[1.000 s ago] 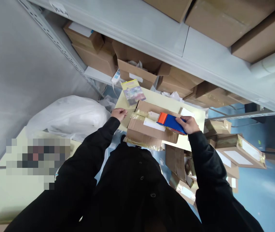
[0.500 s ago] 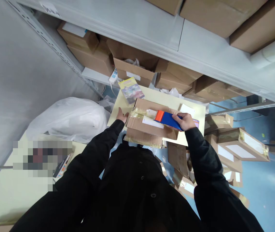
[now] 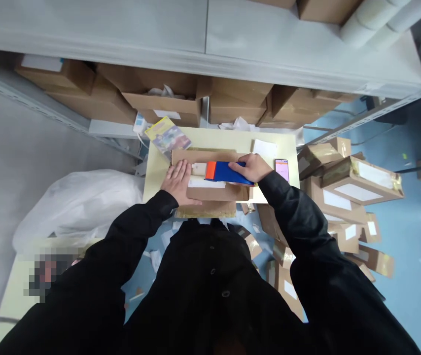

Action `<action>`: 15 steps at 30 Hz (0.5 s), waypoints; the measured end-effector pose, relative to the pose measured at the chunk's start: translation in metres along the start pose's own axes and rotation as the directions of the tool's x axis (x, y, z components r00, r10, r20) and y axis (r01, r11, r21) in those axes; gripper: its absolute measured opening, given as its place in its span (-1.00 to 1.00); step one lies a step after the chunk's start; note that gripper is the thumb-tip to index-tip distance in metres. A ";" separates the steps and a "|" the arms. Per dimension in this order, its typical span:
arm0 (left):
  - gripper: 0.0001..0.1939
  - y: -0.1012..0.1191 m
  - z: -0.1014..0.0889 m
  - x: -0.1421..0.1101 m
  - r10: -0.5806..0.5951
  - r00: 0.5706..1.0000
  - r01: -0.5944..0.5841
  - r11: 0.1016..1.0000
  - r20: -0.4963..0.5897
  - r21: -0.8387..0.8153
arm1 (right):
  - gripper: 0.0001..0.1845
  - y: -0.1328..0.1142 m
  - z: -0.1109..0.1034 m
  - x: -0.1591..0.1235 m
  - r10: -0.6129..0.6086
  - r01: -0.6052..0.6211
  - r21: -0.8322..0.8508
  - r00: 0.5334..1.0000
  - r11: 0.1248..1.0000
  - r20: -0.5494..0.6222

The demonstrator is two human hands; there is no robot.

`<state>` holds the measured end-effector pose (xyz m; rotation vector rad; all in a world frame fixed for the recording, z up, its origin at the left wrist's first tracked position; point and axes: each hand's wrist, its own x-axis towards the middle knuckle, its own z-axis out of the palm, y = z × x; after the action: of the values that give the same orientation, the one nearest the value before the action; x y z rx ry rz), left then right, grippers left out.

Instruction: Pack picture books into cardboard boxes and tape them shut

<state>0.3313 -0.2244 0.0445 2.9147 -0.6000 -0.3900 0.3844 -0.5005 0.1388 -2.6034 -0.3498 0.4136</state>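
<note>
From my remote view, my right hand point(image 3: 253, 168) is closed around a blue-and-orange tape dispenser point(image 3: 228, 172), positioned over the top of a cardboard box point(image 3: 238, 193) lying on the pale table point(image 3: 199, 134). My left hand point(image 3: 178, 182), gripping nothing, lies spread on the left end of that box; a yellow-edged booklet point(image 3: 168, 135) is noted beyond it, and a lit phone point(image 3: 282, 169) right of the dispenser.

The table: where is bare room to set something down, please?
On the table, a strip beyond the carton, from booklet to white paper; a small patch between carton and left edge. Crowded: right side, right hand and phone.
</note>
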 end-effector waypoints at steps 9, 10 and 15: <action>0.44 0.000 -0.008 0.001 -0.018 0.995 0.016 1.000 0.096 0.016 | -0.43 0.131 -0.040 -0.041 0.067 -0.074 0.132 0.996 0.989 0.058; 0.44 0.000 -0.008 0.001 -0.025 0.994 0.024 1.000 0.102 0.020 | -0.43 0.142 -0.034 -0.042 0.077 -0.085 0.162 0.996 0.983 0.055; 0.46 0.035 -0.011 0.017 -0.164 0.983 0.162 0.986 0.078 0.040 | -0.47 0.165 -0.001 -0.043 0.080 -0.084 0.279 0.996 0.957 0.026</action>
<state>0.3369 -0.2624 0.0574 3.0022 -0.3820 -0.5247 0.3735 -0.6551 0.0683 -2.3439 -0.1734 0.4739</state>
